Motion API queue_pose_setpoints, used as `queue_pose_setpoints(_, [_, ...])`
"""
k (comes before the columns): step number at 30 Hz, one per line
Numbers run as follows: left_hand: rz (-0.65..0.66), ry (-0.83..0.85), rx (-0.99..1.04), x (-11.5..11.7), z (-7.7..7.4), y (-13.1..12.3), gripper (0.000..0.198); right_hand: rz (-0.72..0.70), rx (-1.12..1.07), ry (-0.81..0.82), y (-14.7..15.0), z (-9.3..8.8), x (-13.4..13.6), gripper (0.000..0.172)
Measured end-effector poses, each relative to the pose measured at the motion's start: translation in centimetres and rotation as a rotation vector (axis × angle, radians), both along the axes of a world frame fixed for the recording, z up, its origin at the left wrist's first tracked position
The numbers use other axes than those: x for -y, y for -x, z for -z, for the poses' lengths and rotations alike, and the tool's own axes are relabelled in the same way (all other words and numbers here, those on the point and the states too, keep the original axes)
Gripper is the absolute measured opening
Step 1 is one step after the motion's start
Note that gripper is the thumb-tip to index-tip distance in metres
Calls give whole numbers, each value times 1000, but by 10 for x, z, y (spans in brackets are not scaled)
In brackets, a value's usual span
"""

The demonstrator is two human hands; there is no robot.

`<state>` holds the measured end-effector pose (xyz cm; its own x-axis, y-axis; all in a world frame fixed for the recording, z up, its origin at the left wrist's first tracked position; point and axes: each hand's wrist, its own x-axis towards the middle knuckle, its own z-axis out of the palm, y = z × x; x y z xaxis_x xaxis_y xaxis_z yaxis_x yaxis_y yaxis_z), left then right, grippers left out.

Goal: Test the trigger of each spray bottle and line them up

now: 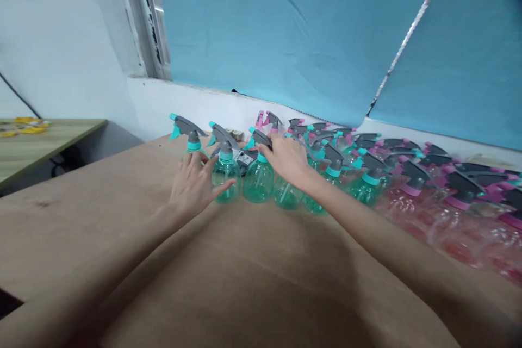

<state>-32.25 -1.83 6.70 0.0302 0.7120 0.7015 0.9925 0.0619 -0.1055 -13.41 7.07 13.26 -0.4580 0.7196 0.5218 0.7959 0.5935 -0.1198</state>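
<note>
Several green spray bottles with grey and turquoise trigger heads stand in a front row. My left hand (191, 182), thumb spread wide, lies against the leftmost spray bottle (194, 147) and hides most of its body. Right of it, behind the thumb, stands another green spray bottle (226, 174). My right hand (289, 156) is closed over the top of a green spray bottle (287, 193), covering its head. Just left of that hand is one more green spray bottle (259, 179), its trigger head close to my fingers.
Spray bottles with pink collars (457, 228) crowd the right side of the wooden table (244, 266). A small dark object with a white label (245, 157) lies behind the front row. Yellow pieces (30, 126) rest on a side table (61, 138) at left. A wall runs behind.
</note>
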Motion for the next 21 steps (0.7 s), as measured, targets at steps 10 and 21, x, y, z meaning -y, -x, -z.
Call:
queue_pose_setpoints(10, [-6, 40, 37, -13, -1, -3, 60, -35, -6, 7, -5, 2, -5, 35])
queue_pose_setpoints(21, [24, -14, 161, 19, 1, -33, 57, -96, -43, -31, -22, 6, 14, 41])
